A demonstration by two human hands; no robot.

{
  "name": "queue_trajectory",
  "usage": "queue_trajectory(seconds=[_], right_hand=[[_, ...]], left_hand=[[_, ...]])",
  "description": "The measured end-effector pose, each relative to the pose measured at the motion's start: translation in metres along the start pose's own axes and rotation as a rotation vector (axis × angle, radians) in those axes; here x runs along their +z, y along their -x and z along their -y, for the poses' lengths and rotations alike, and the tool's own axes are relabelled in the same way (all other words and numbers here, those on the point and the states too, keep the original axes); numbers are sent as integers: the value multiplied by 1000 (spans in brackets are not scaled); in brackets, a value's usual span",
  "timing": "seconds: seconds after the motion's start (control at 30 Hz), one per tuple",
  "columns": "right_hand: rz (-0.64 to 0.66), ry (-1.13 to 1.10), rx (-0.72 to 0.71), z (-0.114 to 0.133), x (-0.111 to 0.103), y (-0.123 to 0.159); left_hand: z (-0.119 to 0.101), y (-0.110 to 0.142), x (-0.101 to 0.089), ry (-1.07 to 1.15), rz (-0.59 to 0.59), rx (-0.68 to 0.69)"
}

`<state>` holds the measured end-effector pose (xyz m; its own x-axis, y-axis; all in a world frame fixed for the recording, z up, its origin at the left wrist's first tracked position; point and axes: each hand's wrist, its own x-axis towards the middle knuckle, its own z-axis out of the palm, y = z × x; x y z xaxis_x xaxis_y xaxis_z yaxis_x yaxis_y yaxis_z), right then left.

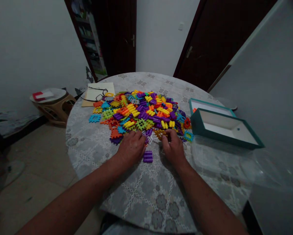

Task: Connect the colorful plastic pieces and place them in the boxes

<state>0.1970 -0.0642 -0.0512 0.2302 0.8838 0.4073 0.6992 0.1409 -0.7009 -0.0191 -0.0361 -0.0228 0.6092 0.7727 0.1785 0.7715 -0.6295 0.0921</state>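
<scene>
My right hand (173,147) pinches a dark-yellow lattice building piece (160,134) between thumb and fingers at the near edge of a heap of plastic building pieces (141,114). To its left, my left hand (133,145) rests at the heap's front with its fingers curled down and together. Purple bits show by its fingertips, but what they grip is hidden. On the tablecloth between my wrists lies a purple ribbed piece (148,156), apart from both hands. The heap mixes yellow, purple and orange tube-shaped pieces with flat lattice pieces in blue, green and red.
A teal box (228,142) with a white inside stands on the right, its teal-rimmed mate (210,107) behind. Clear plastic containers (207,156) sit in front of it. Eyeglasses (99,97) lie on a notepad (110,86) at the far left. The round table (146,202) has a patterned cloth.
</scene>
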Motion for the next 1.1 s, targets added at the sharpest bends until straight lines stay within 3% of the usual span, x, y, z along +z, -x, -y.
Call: queue_trajectory(seconds=[0.37,0.53,1.1], right_hand=[[20,-73,-54,1,4,1],[-15,-109,33,-2,2,-5],[28,-123,3,-5,8,-1]], left_hand=[[-2,2,9,-15,12,-45],[-8,2,7,-16,20,-76],[-13,-14,1,16,91,-213]])
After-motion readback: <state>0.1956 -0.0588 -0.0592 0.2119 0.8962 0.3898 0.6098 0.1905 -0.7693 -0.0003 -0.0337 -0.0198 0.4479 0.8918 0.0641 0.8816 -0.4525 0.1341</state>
